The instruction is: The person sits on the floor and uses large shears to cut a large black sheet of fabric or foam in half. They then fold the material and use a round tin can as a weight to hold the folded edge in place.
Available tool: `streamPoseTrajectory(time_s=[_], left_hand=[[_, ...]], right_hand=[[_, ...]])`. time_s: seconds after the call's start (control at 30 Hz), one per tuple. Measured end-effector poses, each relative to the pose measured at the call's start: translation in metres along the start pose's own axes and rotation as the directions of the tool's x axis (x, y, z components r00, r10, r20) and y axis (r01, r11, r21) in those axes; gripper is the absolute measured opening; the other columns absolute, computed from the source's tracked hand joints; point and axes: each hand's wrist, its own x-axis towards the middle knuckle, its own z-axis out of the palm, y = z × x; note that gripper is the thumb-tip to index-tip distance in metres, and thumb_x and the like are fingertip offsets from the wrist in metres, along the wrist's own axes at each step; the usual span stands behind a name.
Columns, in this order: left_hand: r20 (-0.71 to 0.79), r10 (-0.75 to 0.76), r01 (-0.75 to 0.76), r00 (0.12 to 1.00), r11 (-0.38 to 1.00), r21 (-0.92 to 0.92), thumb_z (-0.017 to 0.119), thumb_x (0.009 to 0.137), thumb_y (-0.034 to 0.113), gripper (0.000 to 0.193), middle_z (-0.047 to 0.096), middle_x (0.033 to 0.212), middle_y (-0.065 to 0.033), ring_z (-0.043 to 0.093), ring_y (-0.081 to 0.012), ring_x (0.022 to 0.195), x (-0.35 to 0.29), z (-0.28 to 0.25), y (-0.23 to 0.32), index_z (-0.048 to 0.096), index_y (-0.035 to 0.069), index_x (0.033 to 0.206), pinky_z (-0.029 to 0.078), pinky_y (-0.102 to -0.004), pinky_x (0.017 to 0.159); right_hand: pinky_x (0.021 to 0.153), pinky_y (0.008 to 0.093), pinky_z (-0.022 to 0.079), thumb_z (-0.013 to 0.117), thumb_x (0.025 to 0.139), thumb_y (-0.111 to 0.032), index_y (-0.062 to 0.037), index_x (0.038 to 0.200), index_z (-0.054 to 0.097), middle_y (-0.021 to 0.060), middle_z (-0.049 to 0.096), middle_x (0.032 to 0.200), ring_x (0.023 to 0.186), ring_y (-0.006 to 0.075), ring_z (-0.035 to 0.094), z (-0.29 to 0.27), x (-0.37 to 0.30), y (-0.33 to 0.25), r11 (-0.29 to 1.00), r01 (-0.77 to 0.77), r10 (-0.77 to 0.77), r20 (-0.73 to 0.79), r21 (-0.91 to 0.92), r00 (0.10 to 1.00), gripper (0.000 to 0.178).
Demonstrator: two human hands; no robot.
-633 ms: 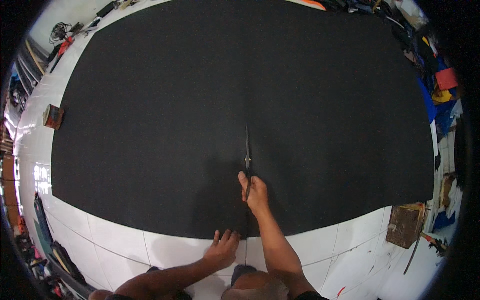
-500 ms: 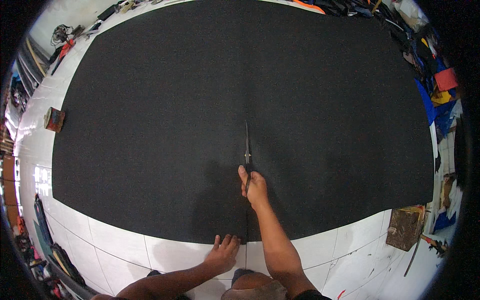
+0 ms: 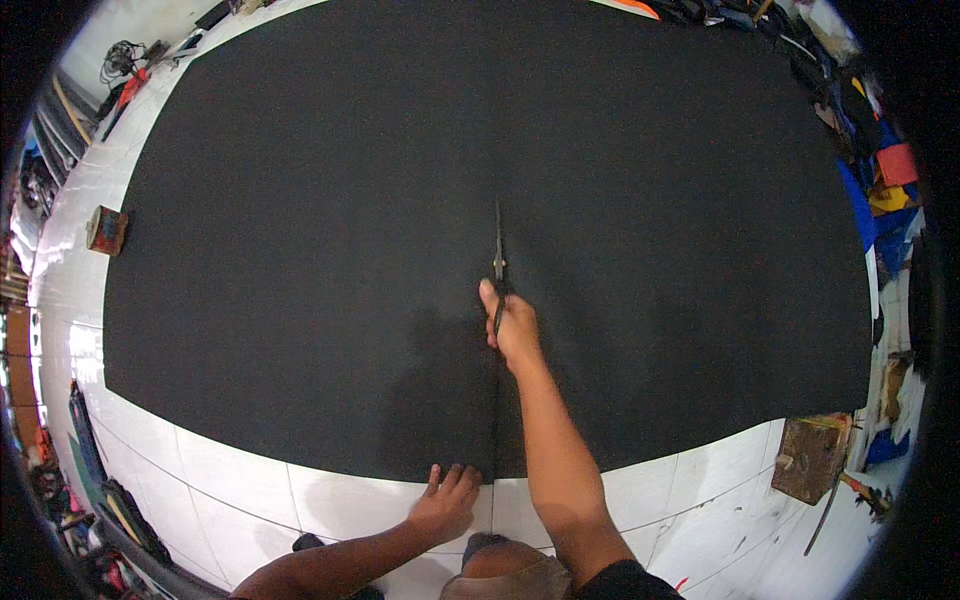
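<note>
A large black sheet (image 3: 300,200) lies spread over the tiled floor. My right hand (image 3: 513,325) grips a pair of scissors (image 3: 499,250) by the handles, thumb up, near the middle of the sheet. The blades point away from me and look nearly closed on the material. Behind the scissors a dark cut line runs down to the near edge. My left hand (image 3: 447,503) rests at that near edge, left of the line, with its fingers stretched onto the sheet and nothing held.
A rusty can (image 3: 106,231) stands at the sheet's left edge. At the near right corner sits a worn brown block (image 3: 811,458). Coloured scraps (image 3: 885,195) pile up along the right side. White tiles (image 3: 240,510) show along the near side.
My right hand has moved farther from me along the sheet with the scissors, and the line behind them has grown longer. The left hand stays at the near edge.
</note>
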Motion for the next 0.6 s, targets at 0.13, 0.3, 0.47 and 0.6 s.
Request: streamPoseTrajectory(time_s=[0.13, 0.3, 0.47, 0.6], left_hand=[[0.002, -0.03, 0.03, 1.0, 0.999, -0.012, 0.064, 0.083, 0.026, 0.067, 0.04, 0.143, -0.0275, 0.038, -0.0458, 0.133, 0.002, 0.003, 0.0, 0.043, -0.006, 0.138, 0.026, -0.0662, 0.111], [0.009, -0.037, 0.038, 0.999, 0.998, -0.047, 0.064, 0.083, 0.025, 0.068, 0.039, 0.144, -0.0255, 0.036, -0.0442, 0.135, 0.001, 0.004, -0.003, 0.042, -0.005, 0.14, 0.025, -0.0671, 0.111], [0.023, -0.049, 0.05, 0.999, 0.997, -0.055, 0.061, 0.085, 0.021, 0.068, 0.036, 0.144, -0.0251, 0.035, -0.0412, 0.136, 0.002, -0.006, 0.001, 0.036, -0.007, 0.141, 0.032, -0.0663, 0.109], [0.017, -0.016, 0.017, 1.0, 0.998, -0.055, 0.061, 0.086, 0.021, 0.066, 0.037, 0.142, -0.0246, 0.035, -0.0411, 0.136, 0.003, -0.011, 0.0, 0.037, -0.008, 0.141, 0.034, -0.0665, 0.107]], right_hand=[[0.044, 0.0286, 0.037, 0.068, 0.089, -0.053, -0.0097, 0.069, 0.051, 0.0004, 0.049, 0.057, 0.046, 0.0115, 0.047, 0.005, 0.021, -0.005, 0.999, 0.008, -0.008, -0.008, 0.05, 1.0, 0.05], [0.043, 0.0297, 0.038, 0.068, 0.089, -0.054, -0.0096, 0.071, 0.052, 0.0006, 0.05, 0.056, 0.044, 0.0118, 0.045, 0.004, 0.02, -0.006, 0.998, 0.053, -0.053, -0.001, -0.02, 0.999, 0.05], [0.046, 0.0286, 0.041, 0.068, 0.087, -0.058, -0.0081, 0.074, 0.055, 0.0005, 0.051, 0.059, 0.047, 0.0116, 0.048, -0.002, 0.04, -0.039, 0.999, -0.006, 0.003, 0.067, 0.038, 0.998, 0.053], [0.048, 0.0275, 0.041, 0.068, 0.086, -0.06, -0.0077, 0.076, 0.057, 0.0003, 0.052, 0.061, 0.05, 0.0112, 0.05, -0.004, 0.063, -0.049, 0.997, -0.025, 0.016, 0.117, 0.073, 0.993, 0.055]])
